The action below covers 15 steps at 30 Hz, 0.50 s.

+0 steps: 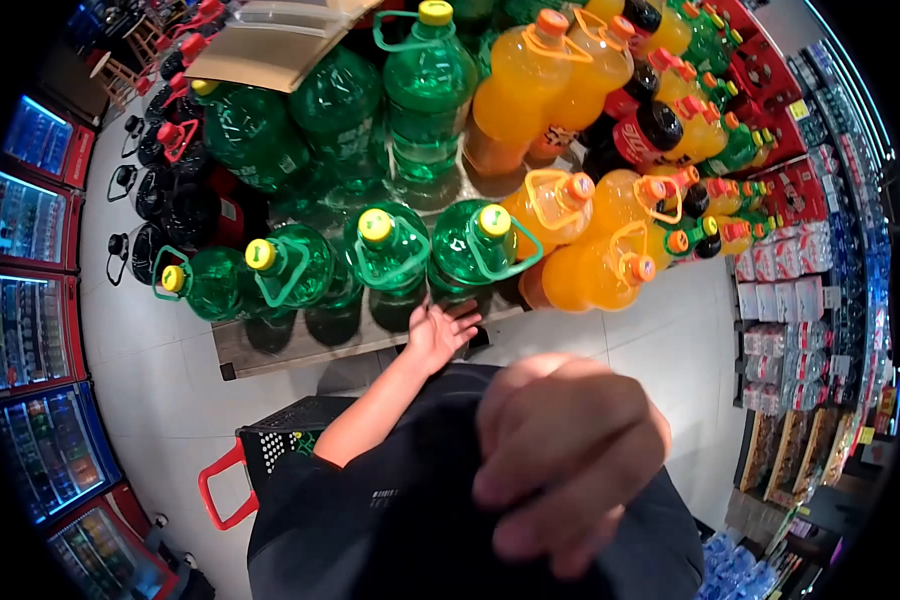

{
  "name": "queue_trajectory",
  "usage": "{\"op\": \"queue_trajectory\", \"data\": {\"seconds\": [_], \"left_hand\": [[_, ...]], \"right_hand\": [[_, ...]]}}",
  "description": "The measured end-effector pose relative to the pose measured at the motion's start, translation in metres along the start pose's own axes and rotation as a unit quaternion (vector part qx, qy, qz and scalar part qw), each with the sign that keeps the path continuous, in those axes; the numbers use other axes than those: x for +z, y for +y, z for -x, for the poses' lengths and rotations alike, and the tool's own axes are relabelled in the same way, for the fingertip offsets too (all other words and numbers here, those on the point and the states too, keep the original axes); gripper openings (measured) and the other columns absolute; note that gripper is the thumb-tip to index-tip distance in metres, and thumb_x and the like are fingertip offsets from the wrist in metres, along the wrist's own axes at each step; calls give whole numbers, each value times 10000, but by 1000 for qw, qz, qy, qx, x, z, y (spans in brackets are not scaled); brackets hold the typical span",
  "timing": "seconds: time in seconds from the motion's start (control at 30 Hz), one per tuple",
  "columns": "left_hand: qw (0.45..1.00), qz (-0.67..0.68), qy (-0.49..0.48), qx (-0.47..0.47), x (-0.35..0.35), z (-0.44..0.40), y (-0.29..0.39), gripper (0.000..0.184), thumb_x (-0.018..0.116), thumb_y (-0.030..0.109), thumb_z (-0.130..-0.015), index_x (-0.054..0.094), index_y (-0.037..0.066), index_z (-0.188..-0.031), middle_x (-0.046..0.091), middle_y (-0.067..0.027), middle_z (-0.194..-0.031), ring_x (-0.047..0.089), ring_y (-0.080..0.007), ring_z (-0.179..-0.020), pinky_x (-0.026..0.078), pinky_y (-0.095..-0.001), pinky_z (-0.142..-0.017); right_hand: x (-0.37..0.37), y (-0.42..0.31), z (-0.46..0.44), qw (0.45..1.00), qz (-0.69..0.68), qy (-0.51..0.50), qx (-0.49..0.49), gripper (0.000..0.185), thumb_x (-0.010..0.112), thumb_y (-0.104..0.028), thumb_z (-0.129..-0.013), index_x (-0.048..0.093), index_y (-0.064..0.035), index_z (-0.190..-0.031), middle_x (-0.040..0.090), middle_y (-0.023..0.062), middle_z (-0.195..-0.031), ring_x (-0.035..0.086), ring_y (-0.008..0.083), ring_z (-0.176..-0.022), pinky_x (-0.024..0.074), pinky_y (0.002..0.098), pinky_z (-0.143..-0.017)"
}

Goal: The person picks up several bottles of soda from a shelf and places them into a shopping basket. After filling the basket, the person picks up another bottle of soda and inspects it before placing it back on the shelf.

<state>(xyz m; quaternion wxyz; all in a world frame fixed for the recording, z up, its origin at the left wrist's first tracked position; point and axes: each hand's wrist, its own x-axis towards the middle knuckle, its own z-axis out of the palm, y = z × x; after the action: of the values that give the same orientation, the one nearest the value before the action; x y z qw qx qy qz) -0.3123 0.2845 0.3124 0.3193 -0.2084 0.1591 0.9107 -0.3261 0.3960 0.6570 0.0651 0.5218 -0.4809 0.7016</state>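
Observation:
My left hand [438,338] is open, palm up with fingers spread, at the front edge of the display shelf [290,352]. Its fingertips are just below two large green soda bottles, a middle one [395,245] and one to its right [465,240]. Both have yellow caps and green carry handles. My right hand [570,450] is raised close to the camera, blurred, with its fingers curled in and nothing showing in them. Further left in the front row stand two more green bottles [305,265]. Orange soda bottles [585,270] stand on the right.
Dark cola bottles [195,205] stand at the left. A piece of cardboard [270,45] lies over the bottles behind. A black shopping basket [280,430] with a red handle is on the floor at my left. Lit drink coolers [30,240] and stocked shelves [790,300] line the sides.

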Motion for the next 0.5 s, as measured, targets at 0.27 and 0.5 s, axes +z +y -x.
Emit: {"op": "queue_trajectory", "data": {"seconds": [0.27,0.5], "left_hand": [[995,11,91,35,-18,53,15,475,398,425,-926,470,80,-1244,592,-177,-1171,607,-293,-969,492,-404,-831],[973,98,95,184,7,52,7,407,437,344,-887,527,52,-1157,528,-207,-1270,508,-348,-1165,417,-456,-975]], "right_hand": [[73,14,-4,871,-478,88,-69,478,717,-364,-809,666,77,-986,524,87,-806,548,198,-660,432,277,-509],[54,-1,8,817,-537,93,-189,300,736,-221,-809,691,60,-904,537,75,-754,512,160,-533,394,291,-424]]}}
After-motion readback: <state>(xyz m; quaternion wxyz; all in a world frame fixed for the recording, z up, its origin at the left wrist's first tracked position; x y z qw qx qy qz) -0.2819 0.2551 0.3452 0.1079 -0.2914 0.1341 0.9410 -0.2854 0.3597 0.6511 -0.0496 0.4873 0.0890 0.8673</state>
